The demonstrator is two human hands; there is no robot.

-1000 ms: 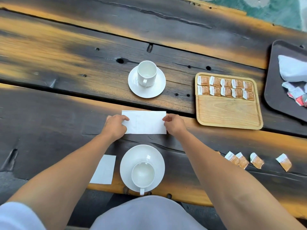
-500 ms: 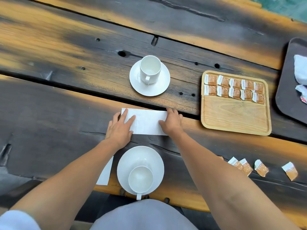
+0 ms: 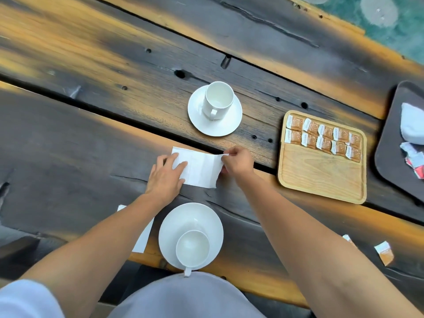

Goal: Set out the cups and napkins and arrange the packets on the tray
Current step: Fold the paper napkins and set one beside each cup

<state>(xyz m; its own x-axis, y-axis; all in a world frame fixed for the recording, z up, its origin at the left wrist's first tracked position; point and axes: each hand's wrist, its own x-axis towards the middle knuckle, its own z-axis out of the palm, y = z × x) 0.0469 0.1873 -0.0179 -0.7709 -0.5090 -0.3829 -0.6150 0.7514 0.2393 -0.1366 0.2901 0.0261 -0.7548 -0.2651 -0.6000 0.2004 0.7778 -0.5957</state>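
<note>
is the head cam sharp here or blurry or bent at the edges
Head view: centre fairly sharp, packets on the wooden tray and the napkin read clearly; the table smears at far left; the wide lens bows the plank seams; light soft and even, no hard shadows.

the dark tray (image 3: 389, 154) runs off the right edge, so only its left part shows. the white cloth (image 3: 411, 125) and the red-and-white wrappers (image 3: 415, 162) on it are cut by the same edge. the left forearm (image 3: 103, 249) covers most of a second napkin (image 3: 142, 241) beside the near saucer (image 3: 213, 226), leaving a corner and a strip. the left hand (image 3: 165, 177) hides the left end of the folded napkin (image 3: 202, 168). the right hand (image 3: 236, 164) pinches its right edge, and its lower fingers are out of sight. one loose packet (image 3: 347, 238) peeks from behind the right forearm (image 3: 298, 237). print on the packets (image 3: 323, 138) in the wooden tray (image 3: 321, 175) is too small to read. beyond the far edge of the table (image 3: 91, 65), pale round shapes (image 3: 378, 10) are blurred.
</note>
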